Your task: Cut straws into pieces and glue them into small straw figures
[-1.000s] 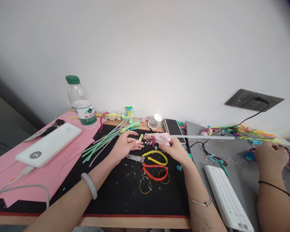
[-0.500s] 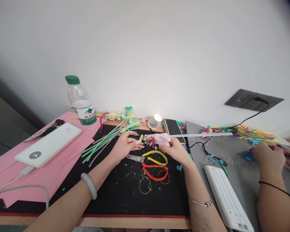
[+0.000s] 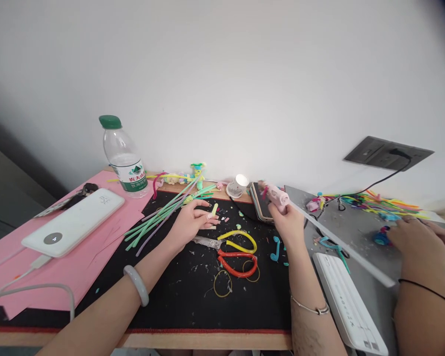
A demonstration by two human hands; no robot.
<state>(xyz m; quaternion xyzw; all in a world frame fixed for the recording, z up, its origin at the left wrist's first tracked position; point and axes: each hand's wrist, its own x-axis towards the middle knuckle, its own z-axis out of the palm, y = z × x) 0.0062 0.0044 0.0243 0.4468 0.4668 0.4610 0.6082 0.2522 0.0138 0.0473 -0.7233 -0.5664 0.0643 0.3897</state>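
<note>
My right hand (image 3: pixel 289 221) is closed round a small pink glue gun (image 3: pixel 277 196), raised above the phone (image 3: pixel 261 200); a long clear glue stick (image 3: pixel 341 247) juts from its back toward the lower right. My left hand (image 3: pixel 191 222) rests on the black mat (image 3: pixel 185 291), pinching a small yellow-green piece (image 3: pixel 214 210) between thumb and fingers. Small pastel bits (image 3: pixel 226 217) lie on the mat between my hands. Just in front lie scissors (image 3: pixel 230 249) with yellow and red handles.
A bundle of pastel pipe cleaners (image 3: pixel 163 212), a water bottle (image 3: pixel 123 157), a white power bank (image 3: pixel 73 221) on pink paper (image 3: pixel 40 267), and a small cup (image 3: pixel 237 186). Another person's hands (image 3: pixel 419 240) work at the right on grey board, by a white keyboard-like device (image 3: pixel 348 301).
My right hand lifted the glue gun away from the piece and swung it up and right over the phone; the glue stick now points lower right. My left hand stayed.
</note>
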